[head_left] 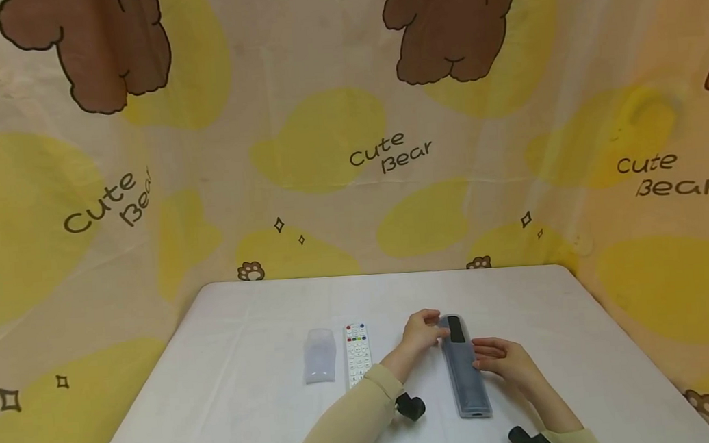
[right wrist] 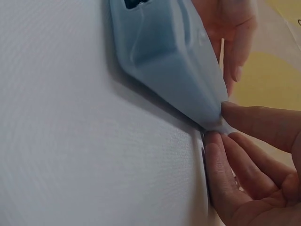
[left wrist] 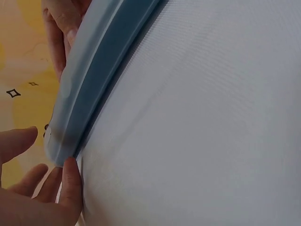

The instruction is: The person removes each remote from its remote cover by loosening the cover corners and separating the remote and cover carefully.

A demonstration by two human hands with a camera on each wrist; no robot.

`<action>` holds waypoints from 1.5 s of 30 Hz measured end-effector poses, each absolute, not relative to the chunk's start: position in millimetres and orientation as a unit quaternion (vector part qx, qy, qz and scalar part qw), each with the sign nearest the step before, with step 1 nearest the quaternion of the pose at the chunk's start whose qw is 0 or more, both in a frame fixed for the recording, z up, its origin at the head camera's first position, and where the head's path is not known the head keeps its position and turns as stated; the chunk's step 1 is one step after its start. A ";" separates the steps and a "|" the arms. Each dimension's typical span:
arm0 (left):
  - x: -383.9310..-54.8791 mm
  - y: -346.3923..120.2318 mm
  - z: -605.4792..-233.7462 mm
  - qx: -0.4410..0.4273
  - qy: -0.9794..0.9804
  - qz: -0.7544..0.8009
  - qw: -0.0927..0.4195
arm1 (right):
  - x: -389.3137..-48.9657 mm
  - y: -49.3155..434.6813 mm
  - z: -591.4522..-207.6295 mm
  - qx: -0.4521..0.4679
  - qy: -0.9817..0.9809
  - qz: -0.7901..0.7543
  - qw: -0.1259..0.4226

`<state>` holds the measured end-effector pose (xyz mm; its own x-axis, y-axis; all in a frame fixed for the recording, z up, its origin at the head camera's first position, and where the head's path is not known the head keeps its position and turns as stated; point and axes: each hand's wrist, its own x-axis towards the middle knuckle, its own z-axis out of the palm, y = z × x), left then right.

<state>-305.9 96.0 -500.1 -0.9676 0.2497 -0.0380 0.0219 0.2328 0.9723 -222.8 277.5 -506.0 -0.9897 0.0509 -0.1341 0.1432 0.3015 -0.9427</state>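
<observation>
A long blue-grey remote cover [head_left: 467,378] lies lengthwise on the white table, with a dark window at its far end and a small opening at its near end. My left hand [head_left: 420,331] is at its far left edge, fingertips touching the side and fingers spread. From the right, my right hand [head_left: 506,360] pinches the cover's edge [right wrist: 188,94] between thumb and fingers, as the right wrist view shows. A white remote control [head_left: 357,353] with many buttons lies left of the left hand, its near end hidden behind my sleeve.
A small translucent sleeve [head_left: 319,356] lies flat beside the white remote. The white table [head_left: 231,395] has rounded far corners and ends at a yellow bear-print cloth [head_left: 316,203]. A black wrist camera [head_left: 411,407] sits on the left wrist, another [head_left: 530,442] on the right.
</observation>
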 end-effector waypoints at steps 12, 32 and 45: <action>-307.7 95.7 -491.8 0.077 0.749 0.655 0.067 | -223.5 281.6 -504.7 0.028 0.772 -0.633 0.052; -298.6 98.9 -467.2 0.042 0.743 0.668 0.022 | -220.4 279.3 -486.4 0.030 0.777 -0.627 0.049; -288.3 95.1 -453.8 0.077 0.748 0.659 -0.016 | -217.9 282.1 -481.6 0.007 0.795 -0.605 0.047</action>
<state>-288.3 95.1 -453.8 -0.9877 0.0939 0.1254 0.1361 0.1190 0.9835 -217.9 282.1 -481.6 -0.9954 -0.0457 -0.0839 0.0687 0.2684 -0.9608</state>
